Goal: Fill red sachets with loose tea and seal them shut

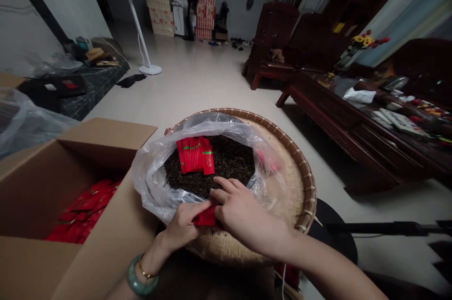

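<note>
The left hand [181, 227] and right hand [243, 213] pinch a glossy red sachet [206, 216] between curled fingers, over a crinkled clear plastic bag [151, 182] of dark loose tea [226, 163] in a round woven bamboo tray [300, 173].

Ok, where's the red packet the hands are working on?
In the head view, the red packet sits between the left hand and right hand, just over the near edge of the plastic bag of loose tea.

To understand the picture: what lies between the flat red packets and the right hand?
Loose dark tea leaves, from the flat red packets to the right hand, in the head view.
</note>
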Tool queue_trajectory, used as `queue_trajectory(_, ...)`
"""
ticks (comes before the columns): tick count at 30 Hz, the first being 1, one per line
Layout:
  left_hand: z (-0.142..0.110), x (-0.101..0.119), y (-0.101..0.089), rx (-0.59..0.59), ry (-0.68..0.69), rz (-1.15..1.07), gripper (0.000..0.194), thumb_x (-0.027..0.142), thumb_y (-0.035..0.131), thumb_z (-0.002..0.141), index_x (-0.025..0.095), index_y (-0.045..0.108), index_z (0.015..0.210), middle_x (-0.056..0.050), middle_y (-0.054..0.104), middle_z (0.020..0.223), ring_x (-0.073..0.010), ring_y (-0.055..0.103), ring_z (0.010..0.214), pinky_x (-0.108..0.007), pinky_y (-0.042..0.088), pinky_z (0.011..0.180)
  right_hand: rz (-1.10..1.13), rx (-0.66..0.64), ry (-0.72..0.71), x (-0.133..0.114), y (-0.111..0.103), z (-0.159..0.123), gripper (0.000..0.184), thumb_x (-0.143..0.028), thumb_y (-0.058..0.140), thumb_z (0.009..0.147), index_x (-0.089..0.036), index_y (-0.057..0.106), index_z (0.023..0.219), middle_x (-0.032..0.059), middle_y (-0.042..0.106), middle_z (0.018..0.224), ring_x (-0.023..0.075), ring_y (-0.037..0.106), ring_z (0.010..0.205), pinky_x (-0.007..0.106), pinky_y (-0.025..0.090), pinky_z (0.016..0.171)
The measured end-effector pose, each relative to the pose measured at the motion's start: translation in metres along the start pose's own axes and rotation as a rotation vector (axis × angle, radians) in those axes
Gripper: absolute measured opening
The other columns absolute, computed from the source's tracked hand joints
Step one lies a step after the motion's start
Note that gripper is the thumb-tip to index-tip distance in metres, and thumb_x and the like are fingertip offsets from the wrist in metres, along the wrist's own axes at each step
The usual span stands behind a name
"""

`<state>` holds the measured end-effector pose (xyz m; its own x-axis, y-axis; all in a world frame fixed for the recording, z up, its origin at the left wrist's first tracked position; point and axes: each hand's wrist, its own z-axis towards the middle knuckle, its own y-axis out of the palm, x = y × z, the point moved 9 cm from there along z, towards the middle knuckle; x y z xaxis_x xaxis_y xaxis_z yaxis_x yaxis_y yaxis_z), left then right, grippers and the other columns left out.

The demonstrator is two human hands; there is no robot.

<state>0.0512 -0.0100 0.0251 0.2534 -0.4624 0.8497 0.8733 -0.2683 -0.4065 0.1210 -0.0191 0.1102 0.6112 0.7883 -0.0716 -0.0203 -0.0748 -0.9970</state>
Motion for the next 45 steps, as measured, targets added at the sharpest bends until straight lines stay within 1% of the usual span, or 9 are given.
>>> queue_trajectory(4, -0.001, -0.010, -0.001, 0.029, -0.073, -0.046, 0.026, 0.025, 0.069, 0.072, 0.019, 0.072, 0.097, -0.005, 0.072, 0.072, -0.0168, 0.064, 0.058, -0.023, 0.050, 0.055, 0.111, 0.037, 0.023, 0.003, -0.001, 0.001, 0.007, -0.017, 0.066, 0.080, -0.018, 0.071, 0.076, 0.0071, 0.071, 0.092, 0.0307, 0.050, 0.117, 0.041, 0.041, 0.091)
queue_trajectory(9, -0.006, -0.027, -0.005, 0.111, -0.174, -0.147, 0.042, 0.032, 0.080, 0.063, 0.020, 0.070, 0.102, -0.006, 0.074, 0.082, -0.0197, 0.067, 0.067, -0.026, 0.054, 0.063, 0.275, 0.098, 0.065, 0.012, -0.015, -0.007, 0.008, -0.019, 0.063, 0.083, -0.021, 0.069, 0.087, 0.0036, 0.070, 0.098, 0.0246, 0.050, 0.115, 0.038, 0.042, 0.091)
queue_trajectory(17, -0.010, -0.021, -0.003, 0.107, -0.054, -0.086, 0.034, 0.026, 0.072, 0.074, 0.021, 0.067, 0.107, -0.006, 0.074, 0.087, -0.0197, 0.070, 0.075, -0.028, 0.056, 0.071, 0.458, 0.232, 0.072, 0.019, -0.028, -0.017, 0.009, -0.018, 0.060, 0.085, -0.020, 0.068, 0.090, 0.0027, 0.068, 0.085, 0.0172, 0.056, 0.097, 0.029, 0.046, 0.085)
queue_trajectory(29, -0.002, -0.016, -0.007, 0.173, -0.125, -0.142, 0.032, 0.025, 0.073, 0.071, 0.022, 0.069, 0.103, -0.006, 0.074, 0.088, -0.0214, 0.071, 0.076, -0.029, 0.058, 0.070, 0.527, 0.269, 0.115, 0.032, -0.028, -0.021, 0.014, -0.025, 0.056, 0.090, -0.022, 0.069, 0.095, 0.0033, 0.065, 0.083, 0.0157, 0.056, 0.083, 0.027, 0.047, 0.072)
queue_trajectory(33, -0.003, -0.023, -0.005, 0.167, -0.128, -0.145, 0.036, 0.022, 0.072, 0.071, 0.021, 0.067, 0.107, -0.007, 0.073, 0.095, -0.0217, 0.070, 0.083, -0.030, 0.057, 0.076, 0.626, 0.350, 0.154, 0.039, -0.039, -0.024, 0.011, -0.023, 0.057, 0.088, -0.020, 0.068, 0.090, 0.0025, 0.066, 0.083, 0.0141, 0.058, 0.080, 0.026, 0.047, 0.071)
queue_trajectory(36, -0.005, -0.031, -0.005, 0.201, -0.170, -0.154, 0.036, 0.023, 0.073, 0.070, 0.020, 0.067, 0.105, -0.008, 0.072, 0.098, -0.0227, 0.069, 0.088, -0.033, 0.056, 0.082, 0.702, 0.423, 0.191, 0.054, -0.043, -0.026, 0.009, -0.022, 0.059, 0.087, -0.019, 0.068, 0.086, 0.0018, 0.068, 0.081, 0.0132, 0.060, 0.078, 0.026, 0.048, 0.070)
queue_trajectory(40, -0.007, -0.037, -0.001, 0.193, -0.198, -0.207, 0.035, 0.024, 0.072, 0.071, 0.019, 0.066, 0.106, -0.009, 0.072, 0.100, -0.0231, 0.069, 0.090, -0.034, 0.056, 0.084, 0.631, 0.541, 0.342, 0.097, -0.034, -0.030, 0.012, -0.025, 0.058, 0.087, -0.020, 0.068, 0.086, 0.0033, 0.068, 0.082, 0.0155, 0.062, 0.078, 0.029, 0.049, 0.071)
queue_trajectory(43, -0.007, -0.033, 0.003, 0.137, -0.165, -0.218, 0.035, 0.023, 0.069, 0.076, 0.019, 0.063, 0.110, -0.009, 0.073, 0.096, -0.0222, 0.070, 0.086, -0.033, 0.056, 0.080, 0.393, 0.577, 0.488, 0.122, -0.027, -0.036, 0.020, -0.026, 0.057, 0.086, -0.019, 0.067, 0.102, 0.0090, 0.067, 0.098, 0.0217, 0.061, 0.091, 0.038, 0.049, 0.080)
queue_trajectory(45, -0.007, -0.027, -0.001, 0.139, -0.108, -0.163, 0.033, 0.022, 0.070, 0.075, 0.020, 0.065, 0.108, -0.009, 0.074, 0.092, -0.0219, 0.071, 0.083, -0.031, 0.056, 0.078, 0.355, 0.549, 0.470, 0.118, -0.025, -0.037, 0.027, -0.026, 0.055, 0.087, -0.019, 0.062, 0.113, 0.0111, 0.063, 0.109, 0.0233, 0.058, 0.100, 0.041, 0.048, 0.086)
